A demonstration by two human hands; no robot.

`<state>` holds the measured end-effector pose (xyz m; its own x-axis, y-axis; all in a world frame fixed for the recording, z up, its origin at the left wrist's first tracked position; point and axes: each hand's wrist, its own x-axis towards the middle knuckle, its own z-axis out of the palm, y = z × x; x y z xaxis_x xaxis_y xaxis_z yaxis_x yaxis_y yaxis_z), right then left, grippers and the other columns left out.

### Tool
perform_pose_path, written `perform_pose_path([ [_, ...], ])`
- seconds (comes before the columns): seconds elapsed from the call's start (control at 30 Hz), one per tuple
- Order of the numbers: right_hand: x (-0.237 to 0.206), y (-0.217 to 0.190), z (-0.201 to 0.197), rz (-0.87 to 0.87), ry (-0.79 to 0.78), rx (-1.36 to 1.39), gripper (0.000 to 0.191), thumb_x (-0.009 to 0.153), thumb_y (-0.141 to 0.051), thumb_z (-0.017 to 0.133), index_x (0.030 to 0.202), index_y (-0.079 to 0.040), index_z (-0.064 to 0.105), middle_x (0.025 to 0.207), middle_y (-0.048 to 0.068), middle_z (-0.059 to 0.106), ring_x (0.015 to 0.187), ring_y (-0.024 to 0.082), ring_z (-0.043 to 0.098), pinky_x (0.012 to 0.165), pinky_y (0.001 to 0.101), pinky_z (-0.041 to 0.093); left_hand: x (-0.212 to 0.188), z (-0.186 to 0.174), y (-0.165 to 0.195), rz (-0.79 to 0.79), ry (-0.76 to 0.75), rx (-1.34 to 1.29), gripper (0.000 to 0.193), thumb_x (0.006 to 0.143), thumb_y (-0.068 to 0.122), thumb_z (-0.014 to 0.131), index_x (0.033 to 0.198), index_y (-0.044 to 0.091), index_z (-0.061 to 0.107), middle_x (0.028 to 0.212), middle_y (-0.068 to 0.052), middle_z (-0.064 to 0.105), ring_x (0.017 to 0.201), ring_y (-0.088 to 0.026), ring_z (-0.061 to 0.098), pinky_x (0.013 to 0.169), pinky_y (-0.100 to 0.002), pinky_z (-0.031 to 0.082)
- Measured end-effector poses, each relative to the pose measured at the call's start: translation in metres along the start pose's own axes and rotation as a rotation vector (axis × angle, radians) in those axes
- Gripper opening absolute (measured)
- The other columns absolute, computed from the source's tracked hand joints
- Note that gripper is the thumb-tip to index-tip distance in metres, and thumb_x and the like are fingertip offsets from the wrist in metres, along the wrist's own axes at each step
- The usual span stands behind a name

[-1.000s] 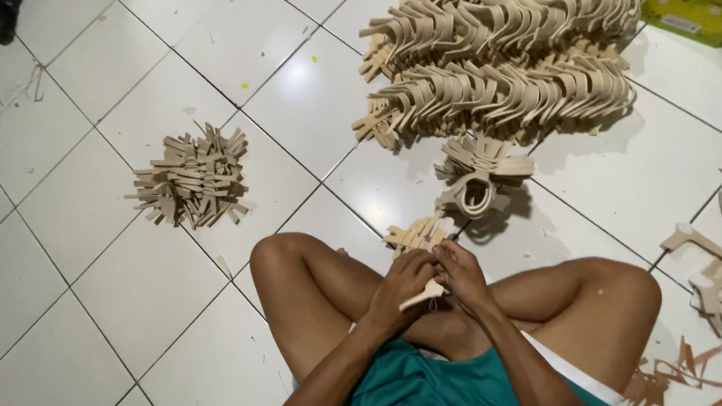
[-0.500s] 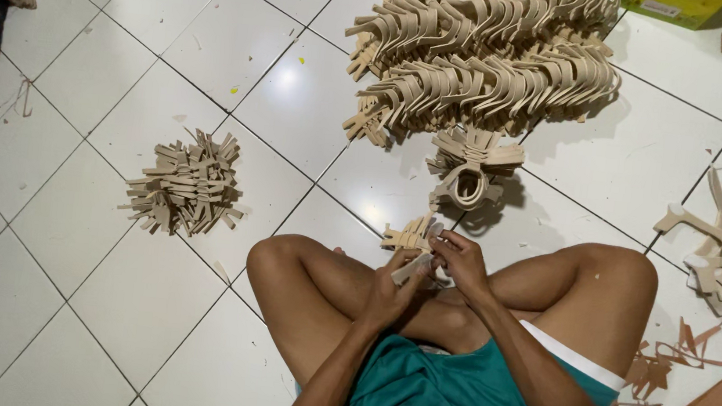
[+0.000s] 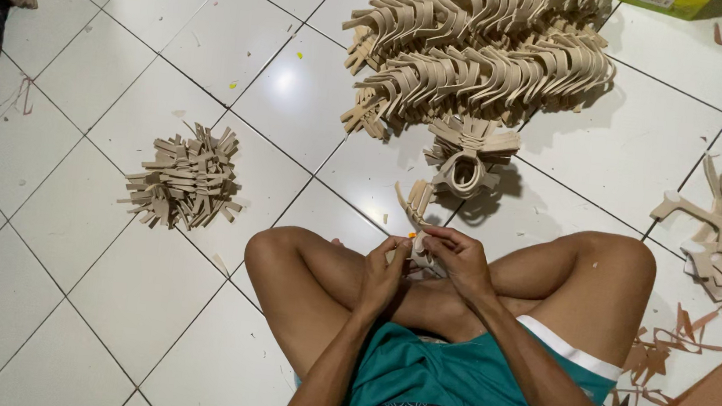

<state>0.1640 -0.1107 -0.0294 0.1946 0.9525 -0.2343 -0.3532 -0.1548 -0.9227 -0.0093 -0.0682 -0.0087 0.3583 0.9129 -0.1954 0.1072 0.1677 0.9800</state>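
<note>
From the head camera, a person sits cross-legged on the white tiled floor (image 3: pixel 61 289). Both hands meet just above the crossed shins. The left hand (image 3: pixel 385 276) and the right hand (image 3: pixel 461 261) are each pinched shut on one thin tan strap-shaped cut-out piece (image 3: pixel 418 207). A tiny orange bit shows at the fingertips; I cannot tell what it is.

The piece sticks up and away from the person, its long way running from the fingers toward the far edge of the floor, leaning a little left.

It looks bendy, so I think a hard pull could tear it, or it could slip out and drop between the legs.

Just past it lies a small looped bundle of tan pieces (image 3: pixel 470 156), then a big heaped pile of curved tan pieces (image 3: pixel 481 56). A little heap of short tan strips (image 3: pixel 187 179) sits apart on the left.
</note>
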Motion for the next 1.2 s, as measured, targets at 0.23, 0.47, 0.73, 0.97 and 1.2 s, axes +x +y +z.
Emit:
perform_pose_path([
  [0.23, 0.000, 0.002, 0.005, -0.087, -0.001, -0.341, 0.027, 0.094, -0.009, 0.074, 0.117, 0.004, 0.077, 0.102, 0.010, 0.079, 0.090, 0.010, 0.069, 0.079, 0.0232, 0.057, 0.000, 0.002, -0.008, -0.091, -0.006, -0.204, 0.032, 0.106, 0.028, 0.055, 0.108, -0.001, 0.068, 0.088, -0.006, 0.068, 0.078, -0.012, 0.069, 0.072, -0.027, 0.063],
  [0.47, -0.002, -0.002, -0.004, 0.014, 0.187, -0.329, 0.024, 0.085, -0.009, 0.078, 0.105, 0.001, 0.069, 0.094, 0.010, 0.078, 0.084, 0.012, 0.070, 0.071, 0.0256, 0.057, 0.009, -0.001, 0.000, 0.045, 0.307, -0.312, 0.034, 0.104, 0.030, 0.054, 0.102, -0.001, 0.067, 0.095, -0.004, 0.074, 0.093, -0.012, 0.071, 0.080, -0.029, 0.062],
  [0.73, -0.008, -0.003, -0.004, -0.156, 0.115, -0.667, 0.025, 0.083, -0.018, 0.079, 0.102, -0.004, 0.068, 0.088, 0.009, 0.081, 0.084, 0.010, 0.077, 0.070, 0.0270, 0.060, 0.008, 0.018, 0.010, 0.096, 0.032, 0.444, 0.034, 0.101, 0.033, 0.071, 0.111, 0.000, 0.074, 0.092, -0.013, 0.075, 0.081, -0.026, 0.075, 0.069, -0.036, 0.054],
  [0.97, 0.008, -0.002, -0.013, -0.156, 0.174, -0.632, 0.040, 0.081, -0.015, 0.083, 0.115, -0.001, 0.067, 0.103, 0.011, 0.073, 0.095, 0.021, 0.072, 0.081, 0.0331, 0.058, 0.032, 0.003, -0.014, -0.034, -0.114, -0.150, 0.036, 0.109, 0.032, 0.066, 0.106, -0.003, 0.074, 0.085, -0.005, 0.068, 0.075, -0.014, 0.059, 0.067, -0.030, 0.047],
  [1.2, 0.056, 0.005, -0.009, -0.070, 0.070, -0.474, 0.042, 0.083, -0.009, 0.078, 0.122, 0.000, 0.065, 0.107, 0.011, 0.073, 0.100, 0.020, 0.069, 0.083, 0.0328, 0.056, 0.051, -0.002, -0.029, -0.106, -0.251, -0.137, 0.031, 0.106, 0.034, 0.068, 0.120, 0.006, 0.073, 0.112, 0.001, 0.073, 0.106, -0.010, 0.062, 0.093, -0.027, 0.050],
])
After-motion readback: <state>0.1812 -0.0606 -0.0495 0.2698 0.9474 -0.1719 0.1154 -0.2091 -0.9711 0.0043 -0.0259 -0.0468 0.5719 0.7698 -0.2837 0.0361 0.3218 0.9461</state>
